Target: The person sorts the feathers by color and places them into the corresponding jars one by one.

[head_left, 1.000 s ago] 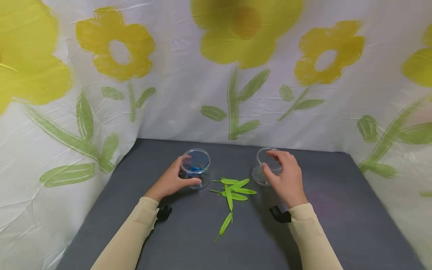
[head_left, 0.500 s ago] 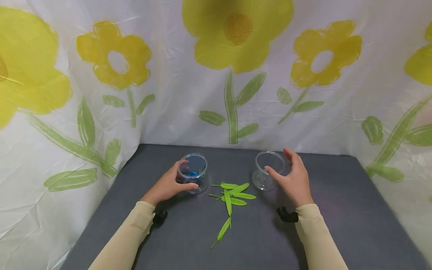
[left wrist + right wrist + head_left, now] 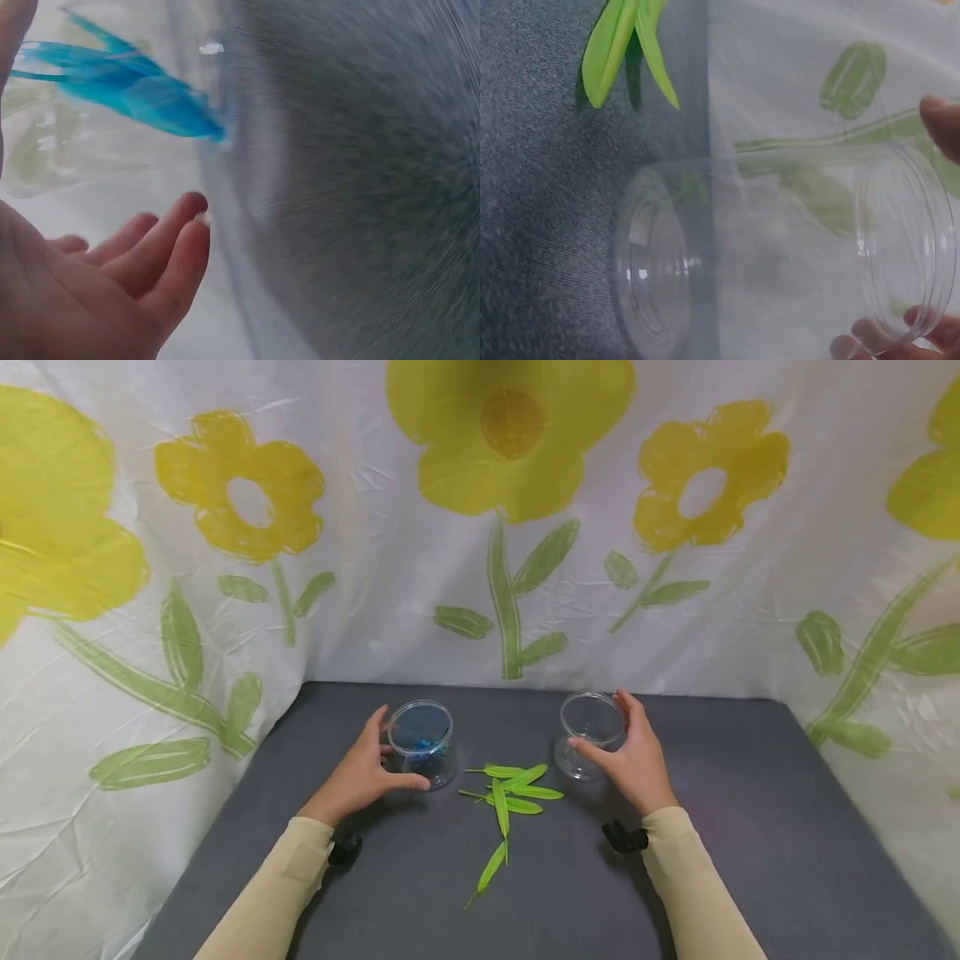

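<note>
Blue bits [image 3: 430,749] sit in one jar [image 3: 420,728] beside the relaxed left hand [image 3: 357,781]; the right hand [image 3: 636,768] loosely rounds another jar [image 3: 591,727], unclasped.

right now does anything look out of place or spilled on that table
Mildly: green feathers lie loose and overlapping on the table between the left jar and right jar, one trailing toward the person, while blue feathers sit inside the left jar. Both jars look upright, with no visible crack.
</note>
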Motion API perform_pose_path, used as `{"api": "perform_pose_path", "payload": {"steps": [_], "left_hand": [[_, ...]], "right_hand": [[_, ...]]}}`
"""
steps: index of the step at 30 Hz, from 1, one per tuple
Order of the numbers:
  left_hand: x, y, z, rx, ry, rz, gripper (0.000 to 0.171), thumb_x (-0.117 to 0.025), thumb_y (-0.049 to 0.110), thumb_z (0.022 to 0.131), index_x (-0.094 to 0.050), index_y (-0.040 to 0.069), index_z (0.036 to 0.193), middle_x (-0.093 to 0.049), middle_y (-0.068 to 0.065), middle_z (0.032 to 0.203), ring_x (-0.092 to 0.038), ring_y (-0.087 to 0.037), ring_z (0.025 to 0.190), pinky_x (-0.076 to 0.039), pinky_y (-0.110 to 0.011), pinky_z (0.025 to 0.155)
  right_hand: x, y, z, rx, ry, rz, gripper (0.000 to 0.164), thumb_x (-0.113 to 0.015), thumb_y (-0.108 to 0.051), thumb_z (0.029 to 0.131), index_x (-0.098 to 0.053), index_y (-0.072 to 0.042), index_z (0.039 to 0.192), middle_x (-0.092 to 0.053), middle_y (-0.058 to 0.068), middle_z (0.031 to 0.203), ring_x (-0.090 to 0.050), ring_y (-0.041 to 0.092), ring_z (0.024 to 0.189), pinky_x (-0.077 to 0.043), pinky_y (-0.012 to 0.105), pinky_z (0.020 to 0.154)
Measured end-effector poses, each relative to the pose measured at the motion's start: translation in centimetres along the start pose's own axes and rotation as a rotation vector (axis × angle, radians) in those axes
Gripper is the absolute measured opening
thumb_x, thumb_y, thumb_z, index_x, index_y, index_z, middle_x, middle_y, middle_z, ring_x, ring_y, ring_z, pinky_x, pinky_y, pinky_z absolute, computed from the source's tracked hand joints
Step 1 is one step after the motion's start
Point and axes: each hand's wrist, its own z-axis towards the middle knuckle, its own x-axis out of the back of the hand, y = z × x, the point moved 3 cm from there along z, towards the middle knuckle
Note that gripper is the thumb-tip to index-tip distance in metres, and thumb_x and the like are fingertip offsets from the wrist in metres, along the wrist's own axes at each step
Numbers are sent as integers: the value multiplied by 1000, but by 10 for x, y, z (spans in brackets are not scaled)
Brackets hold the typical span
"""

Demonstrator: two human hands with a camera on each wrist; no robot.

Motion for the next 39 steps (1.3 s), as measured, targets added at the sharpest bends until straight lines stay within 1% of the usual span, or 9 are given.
{"api": "perform_pose_path", "payload": {"steps": [4, 7, 10, 13, 15, 18, 25, 32, 39], "left_hand": [[12, 17, -14, -77, 128, 15, 142, -96, 57, 77, 4, 31, 174, -31, -17, 173, -53, -42, 148, -48, -69, 113], [20, 35, -26, -225, 280, 38, 118, -95, 50, 81, -23, 24, 172, -50, -12, 160, -62, -33, 136, -53, -58, 109], [24, 55, -37, -405, 409, 82, 81, -95, 31, 86, -54, 16, 154, -64, -8, 140, -67, -25, 121, -55, -42, 103], [24, 74, -47, -531, 458, 120, 59, -94, 19, 86, -67, 15, 137, -69, -6, 127, -68, -20, 114, -52, -29, 97], [20, 86, -53, -581, 438, 135, 53, -94, 17, 85, -70, 16, 132, -71, -4, 121, -69, -16, 111, -52, -23, 96], [7, 101, -58, -667, 342, 178, 42, -92, 15, 86, -74, 19, 124, -73, 2, 114, -70, -11, 104, -55, -22, 92], [-48, 116, -53, -934, 107, 539, 27, -90, 21, 90, -78, 23, 113, -73, 9, 108, -69, -10, 96, -58, -33, 84], [-102, 116, -47, -1030, -85, 761, 21, -80, 19, 97, -78, 30, 114, -75, 14, 112, -70, -8, 103, -55, -30, 88], [-125, 119, -48, -1076, -142, 875, 14, -76, 21, 101, -82, 33, 105, -75, 16, 108, -69, -9, 100, -52, -31, 87]], "right_hand": [[-1, 1, 1, 9, 11, 0, 115, -88, -55, 88, -21, -20, 173, -35, 10, 176, -35, 35, 163, -35, 66, 126], [-2, 1, 1, 9, 11, -7, 112, -88, -52, 89, -21, -19, 173, -37, 12, 175, -37, 36, 162, -36, 65, 126], [-3, 1, 0, 1, 1, -13, 112, -88, -52, 89, -21, -18, 173, -38, 13, 174, -37, 36, 161, -37, 65, 126], [-3, 0, 1, 0, -3, -15, 112, -88, -52, 89, -22, -17, 173, -38, 14, 173, -38, 37, 161, -37, 64, 126], [-3, 0, 1, -1, -2, -15, 112, -89, -52, 88, -23, -16, 172, -38, 15, 172, -39, 37, 160, -37, 64, 126], [-3, 0, 0, 5, 1, -20, 113, -90, -52, 87, -25, -15, 171, -39, 17, 168, -42, 37, 158, -39, 63, 125], [-6, 1, 0, 6, 4, -3, 108, -92, -48, 85, -33, -8, 167, -38, 21, 159, -45, 37, 156, -42, 59, 124], [-7, 4, 1, -37, -22, -6, 108, -90, -58, 84, -36, -13, 165, -45, 13, 164, -46, 33, 156, -42, 60, 123], [-5, 5, 0, -54, -46, 17, 109, -87, -62, 85, -32, -16, 168, -45, 8, 170, -43, 30, 159, -39, 61, 125]]}}
